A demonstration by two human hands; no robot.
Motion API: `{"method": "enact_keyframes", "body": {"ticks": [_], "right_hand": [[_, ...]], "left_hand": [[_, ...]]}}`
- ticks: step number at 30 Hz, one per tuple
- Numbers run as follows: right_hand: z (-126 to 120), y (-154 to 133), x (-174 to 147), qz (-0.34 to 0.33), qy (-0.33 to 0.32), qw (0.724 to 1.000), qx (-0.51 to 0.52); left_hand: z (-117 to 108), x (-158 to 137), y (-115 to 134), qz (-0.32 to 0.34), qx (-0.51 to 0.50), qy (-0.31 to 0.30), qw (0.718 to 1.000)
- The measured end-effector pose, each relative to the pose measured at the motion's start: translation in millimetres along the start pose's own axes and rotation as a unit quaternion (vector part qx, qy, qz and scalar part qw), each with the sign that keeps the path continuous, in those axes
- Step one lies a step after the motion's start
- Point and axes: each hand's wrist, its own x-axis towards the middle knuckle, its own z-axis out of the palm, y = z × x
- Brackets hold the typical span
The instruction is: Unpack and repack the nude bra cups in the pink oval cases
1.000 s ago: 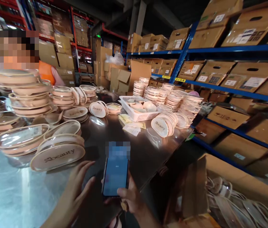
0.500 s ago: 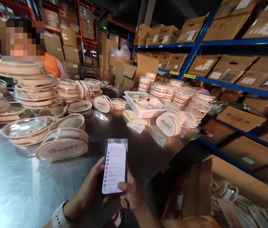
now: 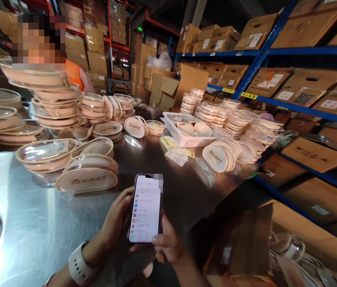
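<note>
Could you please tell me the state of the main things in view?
Black-edged rectangular phone: screen lit, showing a list.
Right hand: holding the phone.
Left hand: at the phone's left edge, fingers partly hidden.
White perforated plastic basket: open-topped, loaded.
Brown cardboard box, lower right: open, loaded.
White perforated wristband: worn.
Nearest pale oval "beauty" case: standing on its edge.
Small green sign: lit.

The right hand [image 3: 170,241] grips a phone [image 3: 146,211] with its screen lit, thumb on the lower corner; the left hand [image 3: 113,223], a white watch [image 3: 81,264] on its wrist, has its fingers [image 3: 126,197] at the phone's left edge. Beyond, on a metal desk [image 3: 31,223], oval cases [image 3: 87,179] lettered "beauty" stand near a white basket [image 3: 183,137] and papers [image 3: 180,155]. Blue shelves [image 3: 320,50] at right carry cartons [image 3: 271,85]; a co-worker [image 3: 73,75] in orange is behind stacked cases.
</note>
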Motion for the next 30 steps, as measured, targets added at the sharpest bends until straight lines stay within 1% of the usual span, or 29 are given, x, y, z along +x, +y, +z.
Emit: {"method": "enact_keyframes", "body": {"ticks": [2, 3, 5, 6, 7, 8, 11, 13, 14, 19, 26, 30], "right_hand": [[1.7, 2.5, 3.6, -0.001, 0.027, 1.0, 0.008], [2.5, 4.3, 6.0, -0.003, 0.054, 0.998, 0.012], [3.7, 7.1, 10.1, 0.0, 0.113, 0.994, 0.014], [4.2, 7.6, 11.1, 0.006, 0.13, 0.991, 0.014], [4.6, 7.2, 11.1, 0.013, 0.133, 0.991, 0.011], [5.0, 6.2, 10.3, 0.02, 0.123, 0.992, 0.009], [5.3, 2.1, 4.9, 0.03, 0.05, 0.998, 0.009], [4.6, 1.5, 2.7, 0.025, 0.027, 0.999, 0.017], [4.1, 2.1, 2.7, 0.02, 0.027, 0.999, 0.022], [3.3, 7.1, 8.8, 0.017, 0.075, 0.997, 0.025], [6.2, 7.3, 6.5, 0.008, 0.046, 0.999, 0.002], [6.3, 8.2, 6.0, 0.015, 0.048, 0.999, -0.008]], "left_hand": [[-4.2, 3.9, 1.2, 0.031, 0.024, 0.035, 0.999], [-6.2, 5.4, 1.2, 0.043, 0.034, 0.048, 0.997], [-9.2, 7.0, 0.5, 0.063, 0.045, 0.059, 0.995], [-9.8, 7.2, 0.2, 0.067, 0.048, 0.06, 0.995], [-9.8, 7.0, 0.2, 0.067, 0.049, 0.058, 0.995], [-9.3, 6.6, 0.4, 0.064, 0.05, 0.053, 0.995], [-6.4, 5.1, 1.8, 0.048, 0.043, 0.044, 0.997], [-5.9, 5.1, 2.0, 0.047, 0.036, 0.048, 0.997], [-6.4, 5.5, 1.6, 0.05, 0.034, 0.052, 0.997], [-10.7, 8.8, -2.0, 0.068, 0.055, 0.067, 0.994], [-3.5, 8.7, 3.1, 0.083, 0.062, 0.108, 0.989], [-2.1, 9.1, 4.6, 0.081, 0.062, 0.121, 0.987]]}}
